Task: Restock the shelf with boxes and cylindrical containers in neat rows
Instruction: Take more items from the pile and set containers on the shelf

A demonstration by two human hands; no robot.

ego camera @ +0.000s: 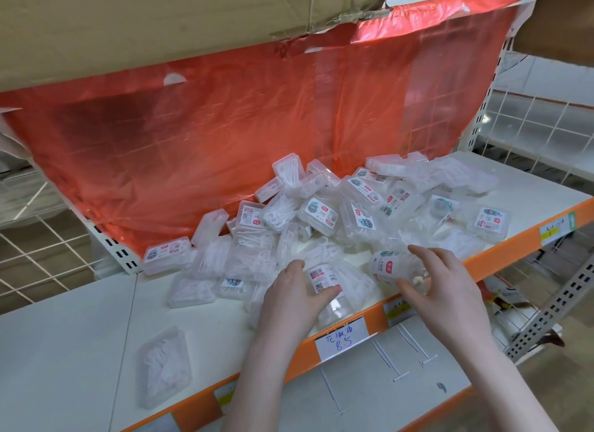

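A loose heap of clear plastic boxes point(318, 214) with white picks inside lies on the white shelf point(80, 328). Near the front edge my left hand point(294, 298) grips a clear cylindrical container point(328, 288) that bears a barcode label. Just to its right my right hand point(450, 290) curls round a second clear cylindrical container point(393, 266), which lies tilted on its side. One clear box point(165, 365) sits alone at the front left of the shelf.
A red plastic sheet point(225, 126) hangs behind the heap over the wire grid back. A cardboard carton point(160, 20) sits overhead. The shelf's orange front rail point(511, 250) carries a handwritten price tag point(342, 338). A lower white shelf point(401, 386) shows below.
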